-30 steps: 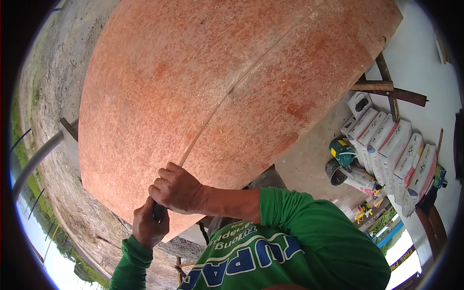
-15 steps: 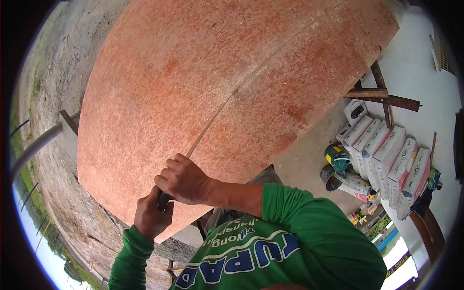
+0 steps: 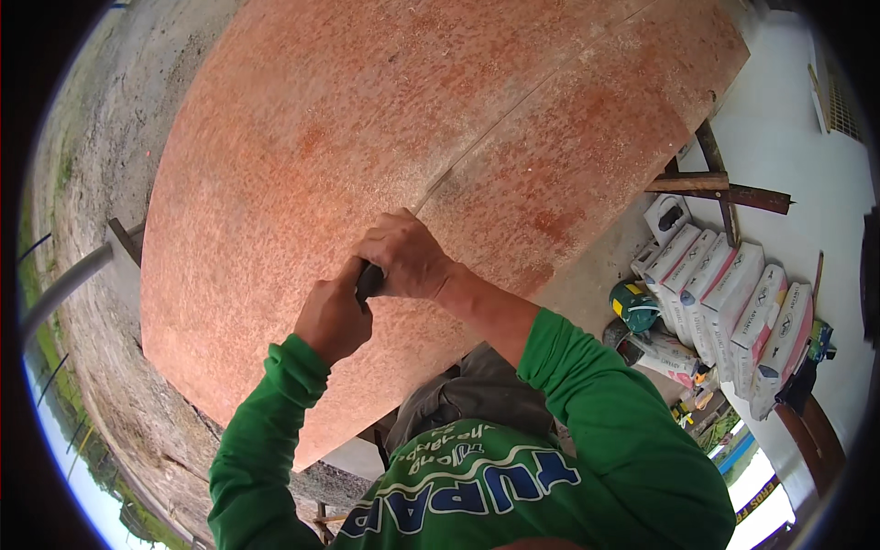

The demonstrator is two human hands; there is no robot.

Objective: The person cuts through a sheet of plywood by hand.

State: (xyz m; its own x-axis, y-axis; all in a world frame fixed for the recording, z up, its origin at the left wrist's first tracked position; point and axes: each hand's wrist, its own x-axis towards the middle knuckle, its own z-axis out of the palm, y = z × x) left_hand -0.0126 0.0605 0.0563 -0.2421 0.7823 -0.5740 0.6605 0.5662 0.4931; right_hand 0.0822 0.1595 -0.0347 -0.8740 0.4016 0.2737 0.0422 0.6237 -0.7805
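Rough ground [image 3: 101, 174] curves along our far left, with a grey pipe [image 3: 69, 284] over it, meeting a bracket beside the reddish board [image 3: 293, 202]. That board spreads wide before us, filling the middle of the view. Over its near part, our left hand [image 3: 335, 316] is wrapped round a dark handle [image 3: 369, 281]. Just beside it our right hand [image 3: 408, 257] is clenched at the handle's front, though its fingers hide most of what they grip. Half a second ago both hands were nearer the board's close corner; now they have gone up the board, and much less of the thin blade [image 3: 423, 200] shows beyond them. We take this as a forward stroke, close to its end, following the pale, dusty line [image 3: 513, 110] running up and rightward. Farther right, we see a wooden support [image 3: 687, 181], a green tub [image 3: 634, 305], then stacked bags [image 3: 747, 302] against a white wall [image 3: 775, 119].
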